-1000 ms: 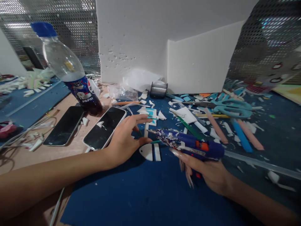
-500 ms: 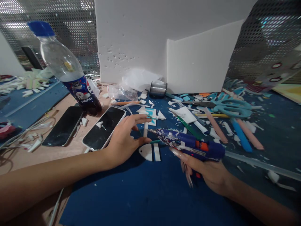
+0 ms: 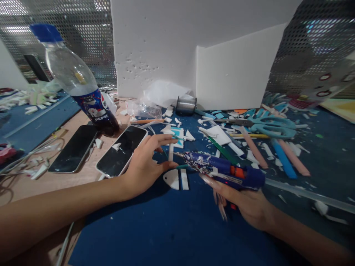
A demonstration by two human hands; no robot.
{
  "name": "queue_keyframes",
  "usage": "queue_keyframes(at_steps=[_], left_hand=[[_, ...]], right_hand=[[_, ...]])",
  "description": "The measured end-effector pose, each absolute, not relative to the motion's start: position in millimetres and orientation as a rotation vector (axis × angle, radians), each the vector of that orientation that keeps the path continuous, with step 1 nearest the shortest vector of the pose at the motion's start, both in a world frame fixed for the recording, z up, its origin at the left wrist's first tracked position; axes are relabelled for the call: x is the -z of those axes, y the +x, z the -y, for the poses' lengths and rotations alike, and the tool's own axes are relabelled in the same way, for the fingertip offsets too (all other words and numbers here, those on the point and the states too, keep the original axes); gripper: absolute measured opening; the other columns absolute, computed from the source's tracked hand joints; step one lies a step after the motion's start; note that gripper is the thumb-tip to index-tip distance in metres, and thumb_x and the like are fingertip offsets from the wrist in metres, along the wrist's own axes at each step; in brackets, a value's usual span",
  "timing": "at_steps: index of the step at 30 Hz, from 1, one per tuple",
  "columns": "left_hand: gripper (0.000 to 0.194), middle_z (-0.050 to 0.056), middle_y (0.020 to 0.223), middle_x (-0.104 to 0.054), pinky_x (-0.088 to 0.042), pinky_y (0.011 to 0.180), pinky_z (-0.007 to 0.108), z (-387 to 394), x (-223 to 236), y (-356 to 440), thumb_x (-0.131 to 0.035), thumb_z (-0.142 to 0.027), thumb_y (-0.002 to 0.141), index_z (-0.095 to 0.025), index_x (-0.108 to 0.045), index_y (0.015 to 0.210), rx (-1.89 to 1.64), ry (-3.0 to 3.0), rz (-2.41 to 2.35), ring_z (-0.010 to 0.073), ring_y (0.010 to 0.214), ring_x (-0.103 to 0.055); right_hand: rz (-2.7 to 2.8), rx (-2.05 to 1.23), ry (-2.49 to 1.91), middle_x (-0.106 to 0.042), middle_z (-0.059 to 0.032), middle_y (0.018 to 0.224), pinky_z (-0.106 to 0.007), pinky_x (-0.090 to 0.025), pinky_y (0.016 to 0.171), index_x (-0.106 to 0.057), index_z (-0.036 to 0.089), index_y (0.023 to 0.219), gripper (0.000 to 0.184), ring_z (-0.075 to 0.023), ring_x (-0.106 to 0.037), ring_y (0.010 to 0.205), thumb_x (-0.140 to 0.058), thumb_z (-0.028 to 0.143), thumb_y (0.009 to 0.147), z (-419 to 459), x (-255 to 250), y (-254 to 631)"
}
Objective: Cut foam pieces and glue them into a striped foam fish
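My left hand [image 3: 145, 159] is closed in a wide pinch, with a small white strip [image 3: 171, 152] between thumb and fingers. Thin teal slivers [image 3: 182, 167] show by the thumb tip; whether they join the strip, I cannot tell. In my right hand [image 3: 244, 205] is a dark blue hot glue gun [image 3: 222, 166], its nozzle pointing left, very close to the strip. White residue coats the front of the gun. Below the left fingertips, a rounded white piece [image 3: 172, 180] with a small hole lies beside a short white rectangle [image 3: 184, 180] on the blue mat [image 3: 155, 225].
Two phones [image 3: 73, 149] [image 3: 122, 151] and a tilted Pepsi bottle [image 3: 88, 96] are at the left. White foam boards [image 3: 155, 48] stand behind a wire spool [image 3: 186, 105]. Teal-handled scissors [image 3: 271, 125], coloured sticks [image 3: 284, 159] and white scraps cover the right side.
Almost nothing differs. Both hands, the strip and the glue gun keep their places, with only a very slight shift of the whole view.
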State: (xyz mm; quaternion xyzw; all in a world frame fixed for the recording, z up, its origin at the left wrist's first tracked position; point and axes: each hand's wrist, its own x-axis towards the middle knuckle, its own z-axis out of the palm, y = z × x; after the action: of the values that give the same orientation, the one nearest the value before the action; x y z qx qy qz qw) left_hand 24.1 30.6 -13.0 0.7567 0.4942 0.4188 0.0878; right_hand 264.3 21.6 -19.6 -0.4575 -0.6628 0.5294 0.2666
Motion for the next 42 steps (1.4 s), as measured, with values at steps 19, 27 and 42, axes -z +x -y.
queue_keyframes(at_steps=[19, 27, 42], left_hand=[[0.059, 0.005, 0.113, -0.067, -0.05, 0.091, 0.045, -28.9, 16.4, 22.2, -0.077, -0.025, 0.073, -0.025, -0.046, 0.122, -1.349, 2.101, -1.394, 0.0271, 0.107, -0.061], [0.064, 0.006, 0.116, -0.066, -0.04, 0.101, 0.051, -30.8, 21.1, 19.6, -0.076, -0.027, 0.074, -0.025, -0.043, 0.128, -1.385, 2.036, -1.422, 0.0299, 0.116, -0.056], [0.054, 0.008, 0.112, -0.068, -0.043, 0.094, 0.054, -28.8, 21.5, 20.3, -0.07, -0.04, 0.079, -0.023, -0.045, 0.124, -1.353, 2.178, -1.334, 0.0308, 0.113, -0.055]], right_hand=[[1.875, -1.215, -1.242, -0.057, -0.0031, 0.051, -0.03, -0.051, 0.043, -0.058, 0.024, 0.06, 0.036, -0.017, -0.057, 0.046, -0.051, 0.052, 0.082, -21.5, 14.2, 255.8], [2.106, -0.108, -1.477, -0.057, -0.0098, 0.081, -0.035, -0.047, 0.062, -0.049, 0.02, 0.078, 0.031, -0.0229, -0.057, 0.072, -0.055, 0.05, 0.079, -33.8, -17.0, 261.6], [2.278, 0.259, -1.931, -0.047, -0.0154, 0.08, -0.037, -0.044, 0.05, -0.049, 0.013, 0.083, 0.064, -0.0268, -0.053, 0.062, -0.055, 0.074, 0.066, -25.3, 14.1, 404.3]])
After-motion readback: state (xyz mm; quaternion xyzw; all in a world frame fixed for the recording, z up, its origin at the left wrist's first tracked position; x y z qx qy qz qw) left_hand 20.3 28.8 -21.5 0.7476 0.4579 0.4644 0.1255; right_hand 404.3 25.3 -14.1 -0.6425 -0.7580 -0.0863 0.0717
